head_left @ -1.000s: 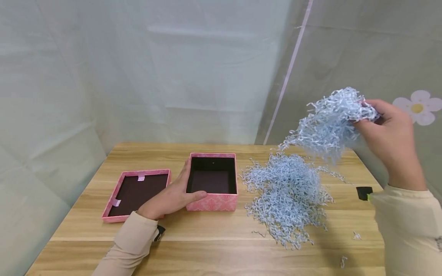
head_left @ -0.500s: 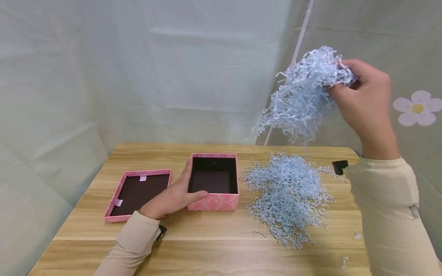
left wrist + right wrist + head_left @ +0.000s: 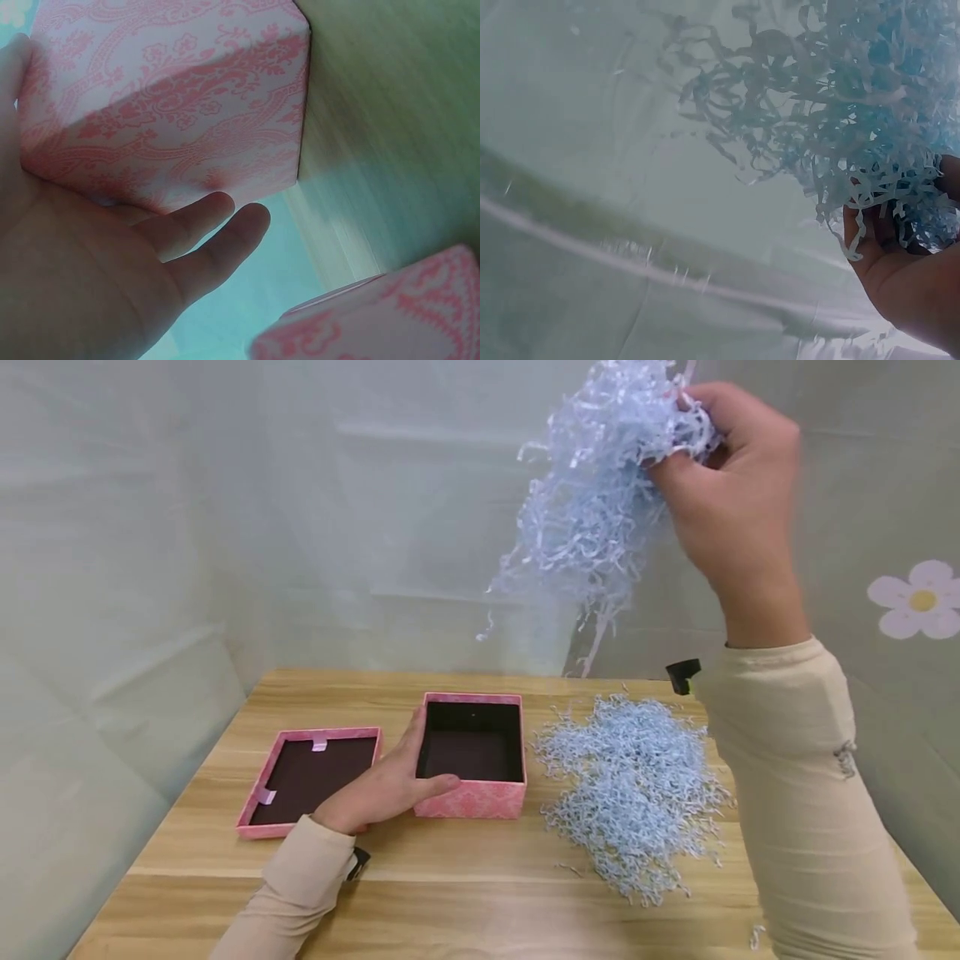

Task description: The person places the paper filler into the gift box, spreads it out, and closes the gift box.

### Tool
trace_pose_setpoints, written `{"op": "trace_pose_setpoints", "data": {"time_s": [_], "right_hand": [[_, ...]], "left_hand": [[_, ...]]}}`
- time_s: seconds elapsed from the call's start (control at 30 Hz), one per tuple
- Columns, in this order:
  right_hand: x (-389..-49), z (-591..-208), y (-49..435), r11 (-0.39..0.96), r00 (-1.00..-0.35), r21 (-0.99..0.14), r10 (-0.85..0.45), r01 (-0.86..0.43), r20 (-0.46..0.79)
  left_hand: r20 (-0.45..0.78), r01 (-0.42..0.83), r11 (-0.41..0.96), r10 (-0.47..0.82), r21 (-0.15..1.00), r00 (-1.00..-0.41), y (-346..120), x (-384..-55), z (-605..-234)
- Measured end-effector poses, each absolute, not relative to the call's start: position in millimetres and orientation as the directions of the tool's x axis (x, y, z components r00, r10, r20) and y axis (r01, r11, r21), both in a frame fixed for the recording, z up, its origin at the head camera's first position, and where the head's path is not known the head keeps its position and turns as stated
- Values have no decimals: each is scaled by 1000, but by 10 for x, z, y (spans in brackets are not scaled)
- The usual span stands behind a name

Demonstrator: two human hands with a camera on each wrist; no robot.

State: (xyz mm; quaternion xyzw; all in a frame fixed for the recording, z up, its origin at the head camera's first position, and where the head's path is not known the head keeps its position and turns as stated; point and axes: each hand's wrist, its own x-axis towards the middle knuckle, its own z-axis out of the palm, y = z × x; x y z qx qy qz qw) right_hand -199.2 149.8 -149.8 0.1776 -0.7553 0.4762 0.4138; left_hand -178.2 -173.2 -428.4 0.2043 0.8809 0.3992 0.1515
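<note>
High above the table, my right hand (image 3: 742, 485) grips a big tangle of pale blue shredded paper (image 3: 592, 502), with loose strands hanging down to the left. In the right wrist view, the curled fingers (image 3: 862, 240) press into the shreds. My left hand (image 3: 390, 781) rests against the left side of a pink patterned box (image 3: 471, 800), its thumb along the front wall. The box is uncovered, with a dark, bare inside. From the left wrist view, fairly straight fingers (image 3: 225, 244) lie at the box's patterned wall (image 3: 180, 97).
The pink lid (image 3: 322, 777) lies upturned on the wooden table (image 3: 450, 893), left of the box and partly behind the left hand. A heap of blue shredded paper (image 3: 637, 785) spreads to the box's right. A stray shred (image 3: 756, 935) lies near the front.
My right hand has risen and swung left with the shredded paper, from above the table's right side toward the middle. The left hand stays at the box.
</note>
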Motion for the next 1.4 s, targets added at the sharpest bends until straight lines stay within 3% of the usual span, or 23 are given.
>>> {"op": "trace_pose_setpoints", "data": {"time_s": [0.3,0.53,0.83,1.07,1.2,1.4], "right_hand": [[-2082,-1639,1097,461,-590,-527,9,-714,807],[-2091,-2046,953,456,-698,-614,-24,-644,716],[-2074,-2770,965,538,-770,-618,-97,-573,630],[-2015,-3059,1058,589,-831,-639,-107,-495,545],[-2027,-3204,1055,643,-839,-590,-159,-488,520],[-2079,-3427,956,694,-793,-455,-287,-559,537]], "left_hand": [[-104,232,590,479,773,-872,-1696,-1813,-4305],[-104,241,614,471,751,-876,-1614,-1826,-4294],[-41,316,657,467,685,-883,-1526,-1826,-4252],[-64,294,674,453,678,-889,-1497,-1829,-4219],[-82,269,663,447,698,-891,-1515,-1822,-4199],[-87,258,641,455,723,-886,-1535,-1803,-4195]]}}
